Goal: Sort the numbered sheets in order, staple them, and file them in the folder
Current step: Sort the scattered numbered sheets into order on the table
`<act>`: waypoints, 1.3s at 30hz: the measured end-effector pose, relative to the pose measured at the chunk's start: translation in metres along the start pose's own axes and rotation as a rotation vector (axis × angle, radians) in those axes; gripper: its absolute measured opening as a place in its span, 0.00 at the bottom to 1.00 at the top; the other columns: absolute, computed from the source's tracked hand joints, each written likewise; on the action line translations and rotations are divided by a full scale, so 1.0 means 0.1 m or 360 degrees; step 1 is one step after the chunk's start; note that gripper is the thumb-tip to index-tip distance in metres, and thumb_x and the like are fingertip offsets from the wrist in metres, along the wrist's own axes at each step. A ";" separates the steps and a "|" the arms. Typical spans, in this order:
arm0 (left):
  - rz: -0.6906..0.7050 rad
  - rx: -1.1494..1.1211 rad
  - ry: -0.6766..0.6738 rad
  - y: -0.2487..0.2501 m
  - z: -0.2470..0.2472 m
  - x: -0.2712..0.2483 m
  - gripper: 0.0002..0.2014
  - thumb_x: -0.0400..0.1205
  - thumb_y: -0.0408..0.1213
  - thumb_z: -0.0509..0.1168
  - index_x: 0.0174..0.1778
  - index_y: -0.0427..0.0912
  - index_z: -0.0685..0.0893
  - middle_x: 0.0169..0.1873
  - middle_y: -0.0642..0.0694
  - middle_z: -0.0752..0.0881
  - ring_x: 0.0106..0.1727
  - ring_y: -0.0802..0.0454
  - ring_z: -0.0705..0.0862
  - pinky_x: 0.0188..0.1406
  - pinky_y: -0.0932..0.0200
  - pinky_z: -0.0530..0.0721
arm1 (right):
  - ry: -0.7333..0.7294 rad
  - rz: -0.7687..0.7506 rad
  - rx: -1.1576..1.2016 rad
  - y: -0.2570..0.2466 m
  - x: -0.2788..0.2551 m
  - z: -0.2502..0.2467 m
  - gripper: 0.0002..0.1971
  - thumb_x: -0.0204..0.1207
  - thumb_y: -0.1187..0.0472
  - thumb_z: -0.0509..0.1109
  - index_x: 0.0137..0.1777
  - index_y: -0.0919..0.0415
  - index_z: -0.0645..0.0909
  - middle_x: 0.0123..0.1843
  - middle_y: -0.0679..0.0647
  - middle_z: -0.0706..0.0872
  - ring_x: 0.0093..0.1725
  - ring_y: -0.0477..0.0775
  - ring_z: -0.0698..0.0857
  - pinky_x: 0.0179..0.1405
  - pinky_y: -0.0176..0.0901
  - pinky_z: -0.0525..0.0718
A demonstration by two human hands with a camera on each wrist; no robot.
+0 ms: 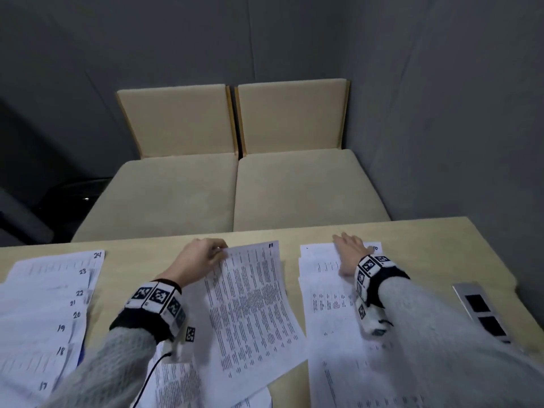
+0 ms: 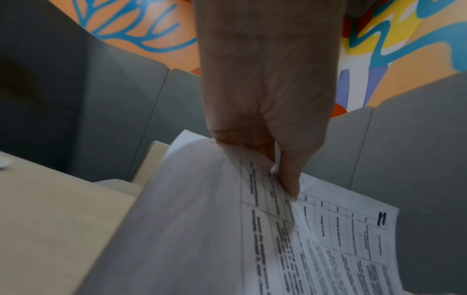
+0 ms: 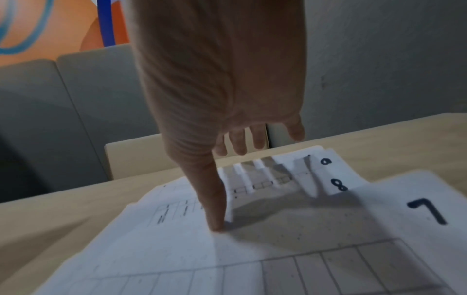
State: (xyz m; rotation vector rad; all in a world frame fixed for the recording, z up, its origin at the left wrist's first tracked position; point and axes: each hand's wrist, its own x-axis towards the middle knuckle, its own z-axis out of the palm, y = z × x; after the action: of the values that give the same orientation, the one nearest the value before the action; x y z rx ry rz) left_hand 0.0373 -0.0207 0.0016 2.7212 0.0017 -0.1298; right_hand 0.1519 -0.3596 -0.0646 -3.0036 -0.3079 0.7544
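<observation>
sheet 11 (image 1: 250, 301) lies mid-table, its far left corner pinched and lifted by the left hand (image 1: 200, 260). the right hand (image 1: 348, 253), fingers straight and spread, presses the fanned right stack (image 1: 326, 301), where 7, 8 and 9 show. sheets 17 to 24 (image 1: 44, 304) fan out at left on the table (image 1: 426, 240).

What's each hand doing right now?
Left hand: pinching sheet 11 at its top edge.
Right hand: open, fingers spread on the right-side stack.
</observation>
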 end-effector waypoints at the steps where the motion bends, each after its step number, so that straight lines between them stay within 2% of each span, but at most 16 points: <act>1: -0.0016 -0.0009 -0.0019 -0.02 0.01 -0.02 0.07 0.83 0.42 0.65 0.48 0.44 0.85 0.33 0.50 0.84 0.35 0.50 0.79 0.36 0.60 0.70 | -0.0052 0.0009 -0.0047 0.01 0.04 0.02 0.52 0.66 0.66 0.76 0.83 0.50 0.46 0.85 0.51 0.52 0.84 0.59 0.51 0.76 0.75 0.54; 3: -0.0047 -0.0047 -0.0052 -0.05 0.04 -0.08 0.07 0.84 0.42 0.65 0.47 0.44 0.85 0.34 0.50 0.84 0.35 0.51 0.79 0.36 0.59 0.70 | -0.0120 0.0027 -0.0129 0.02 0.08 0.07 0.56 0.63 0.60 0.79 0.84 0.49 0.45 0.83 0.53 0.56 0.83 0.59 0.53 0.75 0.77 0.51; 6: -0.0076 -0.0124 -0.0069 -0.11 0.06 -0.17 0.06 0.84 0.42 0.65 0.47 0.44 0.85 0.36 0.49 0.87 0.38 0.50 0.82 0.37 0.58 0.73 | -0.0030 0.0079 -0.0252 0.03 0.07 0.05 0.52 0.59 0.52 0.82 0.80 0.47 0.55 0.75 0.56 0.64 0.75 0.58 0.63 0.73 0.71 0.59; 8: -0.0103 -0.0151 -0.0074 -0.15 0.07 -0.23 0.07 0.83 0.42 0.65 0.47 0.44 0.85 0.37 0.49 0.87 0.39 0.50 0.83 0.38 0.57 0.76 | 0.0104 0.0052 -0.0257 0.02 0.01 0.05 0.42 0.61 0.53 0.80 0.73 0.48 0.63 0.69 0.54 0.67 0.70 0.56 0.67 0.73 0.67 0.60; 11: -0.0120 -0.0142 -0.0073 -0.20 0.06 -0.28 0.07 0.83 0.42 0.64 0.47 0.45 0.85 0.40 0.48 0.89 0.43 0.48 0.85 0.43 0.54 0.80 | 0.0505 -0.0149 -0.0182 0.02 -0.17 0.16 0.19 0.73 0.62 0.67 0.62 0.48 0.71 0.62 0.48 0.74 0.66 0.54 0.72 0.79 0.71 0.48; 13: -0.0141 -0.0161 0.0009 -0.19 0.02 -0.27 0.06 0.84 0.41 0.64 0.47 0.44 0.85 0.40 0.48 0.89 0.43 0.48 0.85 0.39 0.56 0.78 | 0.0705 -0.0191 -0.0065 0.05 -0.33 0.21 0.10 0.76 0.63 0.62 0.50 0.45 0.71 0.54 0.43 0.75 0.64 0.53 0.74 0.79 0.71 0.42; 16: -0.0172 -0.0266 0.0210 -0.13 -0.14 -0.12 0.07 0.84 0.40 0.64 0.45 0.42 0.84 0.37 0.50 0.86 0.43 0.49 0.85 0.35 0.59 0.73 | 0.0775 -0.0195 0.0171 0.14 -0.51 0.25 0.07 0.78 0.60 0.64 0.42 0.47 0.75 0.49 0.42 0.80 0.64 0.53 0.74 0.78 0.69 0.38; 20: -0.0226 -0.0417 0.0383 -0.01 -0.42 0.20 0.14 0.84 0.39 0.64 0.59 0.33 0.85 0.52 0.41 0.88 0.56 0.46 0.85 0.55 0.57 0.78 | 0.0897 -0.0295 0.0245 0.29 -0.66 0.25 0.06 0.78 0.54 0.68 0.44 0.49 0.87 0.54 0.48 0.83 0.66 0.55 0.75 0.77 0.68 0.38; 22: -0.0203 -0.0433 0.0424 0.06 -0.51 0.33 0.14 0.84 0.38 0.64 0.60 0.32 0.84 0.55 0.38 0.88 0.58 0.44 0.85 0.57 0.56 0.78 | 0.0874 -0.0363 0.0234 0.35 -0.71 0.22 0.11 0.77 0.49 0.66 0.44 0.50 0.89 0.53 0.50 0.82 0.62 0.56 0.77 0.76 0.71 0.43; 24: -0.0182 -0.0417 0.0454 0.10 -0.60 0.40 0.12 0.84 0.37 0.64 0.57 0.33 0.85 0.53 0.38 0.88 0.55 0.45 0.85 0.54 0.58 0.77 | 0.0874 -0.0449 0.0191 0.37 -0.72 0.17 0.15 0.74 0.45 0.63 0.41 0.49 0.90 0.47 0.50 0.81 0.56 0.58 0.79 0.74 0.74 0.51; 26: -0.0180 -0.0400 0.0548 0.13 -0.69 0.46 0.11 0.85 0.36 0.63 0.56 0.33 0.85 0.51 0.39 0.88 0.51 0.48 0.84 0.52 0.61 0.76 | 0.0901 -0.0498 0.0162 0.39 -0.73 0.12 0.07 0.72 0.51 0.71 0.38 0.50 0.90 0.44 0.49 0.81 0.53 0.60 0.80 0.73 0.74 0.54; 28: -0.0201 -0.0412 0.0737 0.16 -0.77 0.53 0.11 0.85 0.35 0.62 0.57 0.32 0.85 0.51 0.37 0.89 0.51 0.46 0.85 0.51 0.58 0.76 | 0.0913 -0.0540 0.0140 0.41 -0.72 0.11 0.01 0.69 0.56 0.77 0.38 0.49 0.90 0.42 0.48 0.81 0.53 0.59 0.80 0.74 0.72 0.54; 31: -0.0205 -0.0498 0.0885 0.20 -0.80 0.72 0.11 0.85 0.34 0.61 0.55 0.32 0.85 0.51 0.35 0.88 0.52 0.44 0.85 0.50 0.58 0.75 | 0.0879 -0.0545 0.0143 0.44 -0.72 0.09 0.01 0.69 0.56 0.77 0.39 0.48 0.89 0.41 0.43 0.79 0.54 0.57 0.79 0.75 0.70 0.51; 33: -0.0198 -0.0578 0.0806 0.24 -0.71 0.90 0.10 0.85 0.34 0.61 0.53 0.34 0.85 0.50 0.36 0.88 0.54 0.42 0.86 0.50 0.57 0.77 | 0.0917 -0.0566 0.0171 0.43 -0.72 0.08 0.01 0.72 0.55 0.75 0.40 0.48 0.89 0.41 0.41 0.77 0.54 0.55 0.79 0.75 0.70 0.51; 36: -0.0136 -0.0531 0.0510 0.44 -0.45 1.14 0.11 0.85 0.37 0.62 0.56 0.35 0.85 0.52 0.38 0.88 0.56 0.43 0.85 0.53 0.53 0.79 | 0.0981 -0.0599 0.0189 0.41 -0.68 0.06 0.05 0.77 0.54 0.70 0.42 0.49 0.86 0.42 0.40 0.76 0.53 0.52 0.78 0.75 0.69 0.52; 39: -0.0046 -0.0582 0.0151 0.77 -0.06 1.27 0.10 0.85 0.37 0.62 0.54 0.34 0.84 0.45 0.42 0.84 0.48 0.48 0.83 0.44 0.60 0.73 | 0.0887 -0.0580 0.0178 0.36 -0.65 0.05 0.14 0.78 0.48 0.57 0.44 0.50 0.84 0.46 0.43 0.78 0.55 0.51 0.76 0.77 0.67 0.50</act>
State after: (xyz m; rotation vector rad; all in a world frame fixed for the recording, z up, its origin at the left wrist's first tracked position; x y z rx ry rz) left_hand 0.1660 -0.0909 0.0269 2.3597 0.0841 -0.0064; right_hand 0.1003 -0.4079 -0.0413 -2.7734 -0.7192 -0.0933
